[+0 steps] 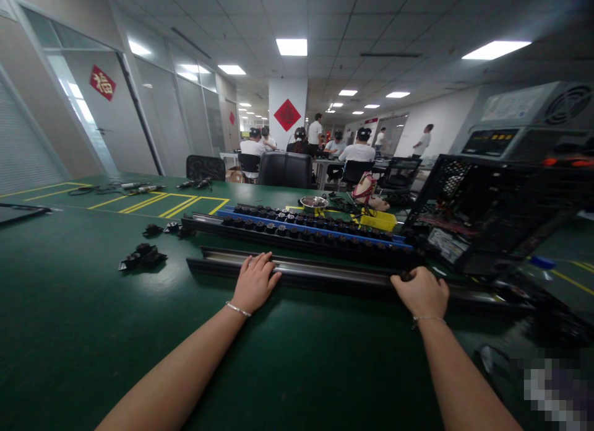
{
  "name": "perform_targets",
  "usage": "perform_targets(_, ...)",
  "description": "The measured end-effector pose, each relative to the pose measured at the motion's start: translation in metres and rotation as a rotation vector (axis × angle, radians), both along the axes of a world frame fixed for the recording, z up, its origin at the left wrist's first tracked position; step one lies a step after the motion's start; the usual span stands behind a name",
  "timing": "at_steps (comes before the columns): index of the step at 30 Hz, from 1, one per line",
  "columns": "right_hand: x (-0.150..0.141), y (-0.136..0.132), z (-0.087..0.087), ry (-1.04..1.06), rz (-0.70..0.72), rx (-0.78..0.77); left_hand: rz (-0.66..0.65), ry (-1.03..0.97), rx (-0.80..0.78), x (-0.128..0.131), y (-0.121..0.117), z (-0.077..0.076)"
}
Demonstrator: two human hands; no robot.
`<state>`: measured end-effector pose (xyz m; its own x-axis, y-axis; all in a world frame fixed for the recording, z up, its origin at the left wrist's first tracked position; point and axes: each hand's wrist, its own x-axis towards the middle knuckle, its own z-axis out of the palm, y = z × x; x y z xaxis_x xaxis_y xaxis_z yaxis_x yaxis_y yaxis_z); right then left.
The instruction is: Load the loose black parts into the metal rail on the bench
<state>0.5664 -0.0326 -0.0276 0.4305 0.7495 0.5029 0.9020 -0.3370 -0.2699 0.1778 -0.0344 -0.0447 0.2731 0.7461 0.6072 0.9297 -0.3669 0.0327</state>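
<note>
A long black rail with a shiny channel (pixel 325 273) lies across the green table in front of me. My left hand (pixel 254 282) rests on its left part, fingers stretched over the channel and slightly apart. Toward the right, my right hand (pixel 424 291) is closed at the same rail. A small dark part (pixel 407 275) shows at its fingertips, mostly hidden, and its kind cannot be made out. Just behind the rail lie a blue rail (pixel 301 225) and another black rail (pixel 208 222), with rows of small black parts along them.
Loose black parts (pixel 143 256) lie at the left. Behind the rails stand a metal bowl (pixel 314 202) and a yellow tray (pixel 378 220). An open black computer case (pixel 457 202) stands at the right. Cables (pixel 116 188) lie on the green table (pixel 116 338). Several people sit farther back.
</note>
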Motion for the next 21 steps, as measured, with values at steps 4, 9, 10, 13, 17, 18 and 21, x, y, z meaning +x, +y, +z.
perform_targets(4,-0.003,-0.001,0.0,-0.015,0.013,0.025,-0.002,-0.006,-0.003,0.0,0.0,0.0)
perform_targets(9,-0.007,-0.002,0.001,-0.044,0.062,0.066,-0.008,-0.027,0.003,0.0,0.0,0.0)
perform_targets(10,-0.009,-0.002,0.001,-0.047,0.074,0.075,-0.009,-0.029,0.004,0.001,0.001,0.0)
perform_targets(13,-0.014,-0.002,0.0,-0.042,0.122,0.09,-0.006,-0.025,-0.002,0.001,0.001,0.0)
perform_targets(17,-0.021,0.0,0.0,-0.02,0.164,0.067,-0.007,-0.024,-0.003,0.0,0.0,0.0)
perform_targets(18,-0.022,0.0,0.0,-0.021,0.17,0.059,-0.007,-0.024,-0.003,0.0,0.0,0.0)
perform_targets(21,-0.027,0.0,0.001,-0.023,0.188,0.041,-0.006,-0.025,-0.002,0.0,0.0,0.001)
